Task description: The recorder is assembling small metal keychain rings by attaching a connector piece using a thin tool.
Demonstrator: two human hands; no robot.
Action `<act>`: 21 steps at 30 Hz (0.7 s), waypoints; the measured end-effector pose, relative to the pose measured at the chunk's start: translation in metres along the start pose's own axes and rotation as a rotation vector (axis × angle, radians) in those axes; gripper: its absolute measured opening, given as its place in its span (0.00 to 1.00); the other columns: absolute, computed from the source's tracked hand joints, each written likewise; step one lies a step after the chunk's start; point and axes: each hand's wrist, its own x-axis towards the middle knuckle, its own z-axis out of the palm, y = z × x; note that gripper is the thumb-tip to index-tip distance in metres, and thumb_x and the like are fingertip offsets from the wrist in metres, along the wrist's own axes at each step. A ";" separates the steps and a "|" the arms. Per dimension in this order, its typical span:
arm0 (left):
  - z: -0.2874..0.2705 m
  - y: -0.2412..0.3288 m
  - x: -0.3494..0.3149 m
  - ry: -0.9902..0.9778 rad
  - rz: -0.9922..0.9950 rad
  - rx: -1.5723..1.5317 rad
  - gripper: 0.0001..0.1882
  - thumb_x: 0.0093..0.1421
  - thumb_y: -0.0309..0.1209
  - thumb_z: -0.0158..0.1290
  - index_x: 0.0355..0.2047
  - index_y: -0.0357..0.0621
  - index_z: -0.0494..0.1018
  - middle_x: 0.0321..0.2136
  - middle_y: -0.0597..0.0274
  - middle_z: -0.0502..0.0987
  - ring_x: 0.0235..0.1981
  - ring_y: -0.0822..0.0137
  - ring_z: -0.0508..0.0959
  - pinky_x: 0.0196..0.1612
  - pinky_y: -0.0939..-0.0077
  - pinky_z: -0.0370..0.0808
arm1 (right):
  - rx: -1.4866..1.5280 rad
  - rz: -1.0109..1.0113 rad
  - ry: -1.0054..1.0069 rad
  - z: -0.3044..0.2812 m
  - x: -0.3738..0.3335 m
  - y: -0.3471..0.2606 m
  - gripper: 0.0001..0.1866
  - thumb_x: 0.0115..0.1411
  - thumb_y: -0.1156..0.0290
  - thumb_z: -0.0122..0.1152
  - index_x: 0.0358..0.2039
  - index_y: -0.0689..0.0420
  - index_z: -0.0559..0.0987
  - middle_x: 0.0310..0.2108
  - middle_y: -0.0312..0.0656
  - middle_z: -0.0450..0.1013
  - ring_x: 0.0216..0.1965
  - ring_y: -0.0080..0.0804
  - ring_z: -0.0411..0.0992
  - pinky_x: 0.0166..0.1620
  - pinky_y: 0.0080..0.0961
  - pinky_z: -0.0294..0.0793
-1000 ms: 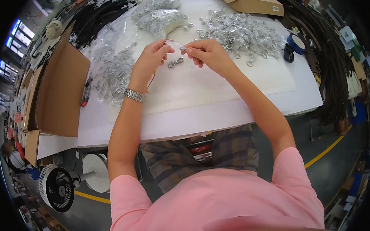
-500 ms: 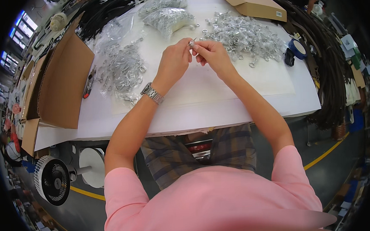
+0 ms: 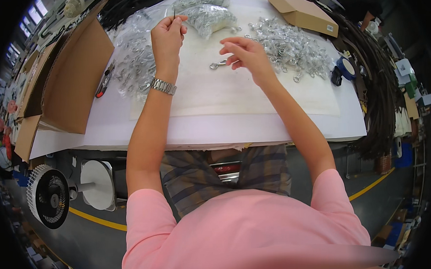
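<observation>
My left hand (image 3: pixel 167 40), with a metal watch on the wrist, is raised over the left part of the table. Its thumb and fingers pinch a thin dark pointed piece (image 3: pixel 174 14) that sticks up past the fingertips; the rest is hidden in the hand. My right hand (image 3: pixel 248 56) has its fingers loosely apart. Just left of its lower fingers lies a small metal clasp with a ring end (image 3: pixel 215 65) on the pale sheet. Beyond that hand spreads a pile of clasps in clear wrappers (image 3: pixel 288 47). More wrapped clasps (image 3: pixel 134 66) lie left of my left hand.
Filled clear bags (image 3: pixel 205 17) lie at the back. A tall open carton (image 3: pixel 76 83) stands left, beside a red-and-black cutter (image 3: pixel 102 84). At right are a flat box (image 3: pixel 311 17), a blue tape roll (image 3: pixel 347 67) and dark straps (image 3: pixel 387 98). Another person (image 3: pixel 364 5) is far right.
My hands were together over a small metal piece and have parted. My left hand moved left and away with the dark piece. A clasp now lies on the sheet by my opened right hand.
</observation>
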 end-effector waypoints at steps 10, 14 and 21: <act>0.021 0.005 -0.007 0.023 0.165 0.237 0.11 0.68 0.28 0.51 0.38 0.37 0.82 0.18 0.71 0.73 0.19 0.82 0.66 0.24 0.83 0.61 | -1.143 -0.434 -0.170 0.107 0.059 0.036 0.07 0.55 0.67 0.62 0.30 0.56 0.80 0.32 0.47 0.79 0.37 0.43 0.80 0.37 0.41 0.78; 0.009 0.005 -0.010 0.004 0.183 0.210 0.11 0.68 0.29 0.51 0.37 0.37 0.82 0.18 0.71 0.73 0.19 0.82 0.67 0.24 0.82 0.62 | -0.998 -0.217 -0.210 0.069 0.034 0.018 0.07 0.57 0.70 0.63 0.34 0.60 0.79 0.32 0.47 0.79 0.33 0.35 0.79 0.37 0.33 0.79; 0.014 -0.006 -0.007 -0.241 -0.034 0.359 0.14 0.67 0.36 0.55 0.34 0.36 0.80 0.20 0.67 0.77 0.17 0.82 0.65 0.22 0.84 0.60 | 0.185 0.098 -0.169 -0.013 0.014 0.016 0.11 0.63 0.69 0.66 0.43 0.59 0.77 0.35 0.39 0.80 0.32 0.21 0.76 0.39 0.20 0.78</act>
